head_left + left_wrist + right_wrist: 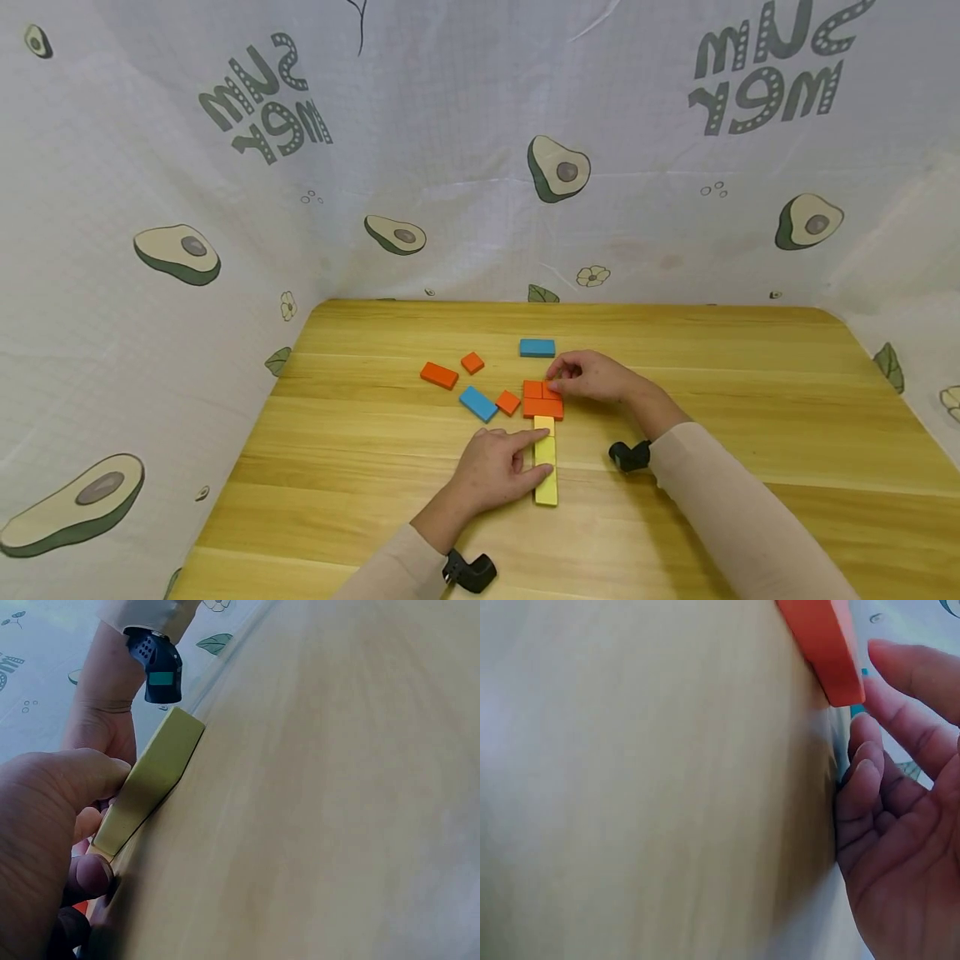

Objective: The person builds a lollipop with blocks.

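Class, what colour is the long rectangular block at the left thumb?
The long, flat rectangular block is yellow, seen best in the head view.

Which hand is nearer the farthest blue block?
Right. The right hand is just nearside of that blue block, toward its right; the left hand is farther off, touching the yellow blocks.

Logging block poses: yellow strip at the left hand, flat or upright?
Flat: the yellow strip lies broad face up on the table, thin edge visible at its near end.

Plain beige sleeves; bent black wrist cameras, the right one showing small dots and a green rectangle.
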`<state>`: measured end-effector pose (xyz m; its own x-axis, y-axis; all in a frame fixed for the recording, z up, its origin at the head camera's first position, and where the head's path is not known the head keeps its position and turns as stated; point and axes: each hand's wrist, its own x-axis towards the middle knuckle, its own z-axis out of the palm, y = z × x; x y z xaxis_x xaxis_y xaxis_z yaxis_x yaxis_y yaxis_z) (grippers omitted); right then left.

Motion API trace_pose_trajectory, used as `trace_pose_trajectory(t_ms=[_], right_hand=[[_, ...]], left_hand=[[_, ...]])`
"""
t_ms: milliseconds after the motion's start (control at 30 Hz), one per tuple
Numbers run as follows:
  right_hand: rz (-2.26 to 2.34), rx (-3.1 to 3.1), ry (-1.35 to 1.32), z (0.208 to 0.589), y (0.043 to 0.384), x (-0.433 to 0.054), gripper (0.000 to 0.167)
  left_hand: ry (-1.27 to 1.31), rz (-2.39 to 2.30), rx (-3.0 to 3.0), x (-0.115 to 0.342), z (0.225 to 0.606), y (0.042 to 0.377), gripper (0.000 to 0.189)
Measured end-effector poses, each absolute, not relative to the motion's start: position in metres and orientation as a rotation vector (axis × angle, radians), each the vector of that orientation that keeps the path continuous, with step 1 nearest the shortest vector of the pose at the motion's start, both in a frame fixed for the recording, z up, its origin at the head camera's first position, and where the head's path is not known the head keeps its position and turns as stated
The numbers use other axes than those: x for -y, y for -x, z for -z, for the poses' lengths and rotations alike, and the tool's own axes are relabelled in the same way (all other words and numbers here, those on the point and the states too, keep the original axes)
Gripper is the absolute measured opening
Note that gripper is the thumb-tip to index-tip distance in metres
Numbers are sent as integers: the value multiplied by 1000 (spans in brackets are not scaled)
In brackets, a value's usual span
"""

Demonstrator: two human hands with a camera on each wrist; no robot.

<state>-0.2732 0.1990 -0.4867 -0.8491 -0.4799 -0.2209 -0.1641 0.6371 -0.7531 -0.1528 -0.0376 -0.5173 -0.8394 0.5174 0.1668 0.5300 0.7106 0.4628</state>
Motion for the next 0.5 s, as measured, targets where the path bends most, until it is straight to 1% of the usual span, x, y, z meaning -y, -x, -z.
trace_pose_trajectory(t_ms=[100,200,267,400,500], right_hand=[[1060,-2517,461,485,277,-196,18],[1023,-2630,451,483,282,-191,20],[994,-2711,431,482,286,-188,25],[946,-2800,413,482,291,-183,41],[913,-2821,429,481,292,-180,45]], left_hand=[[877,796,2889,38,517,153,45],[875,791,2889,38,518,154,45],[879,784,2885,38,518,154,45],[890,771,2880,38,517,155,46],[894,764,2887,38,516,155,46]])
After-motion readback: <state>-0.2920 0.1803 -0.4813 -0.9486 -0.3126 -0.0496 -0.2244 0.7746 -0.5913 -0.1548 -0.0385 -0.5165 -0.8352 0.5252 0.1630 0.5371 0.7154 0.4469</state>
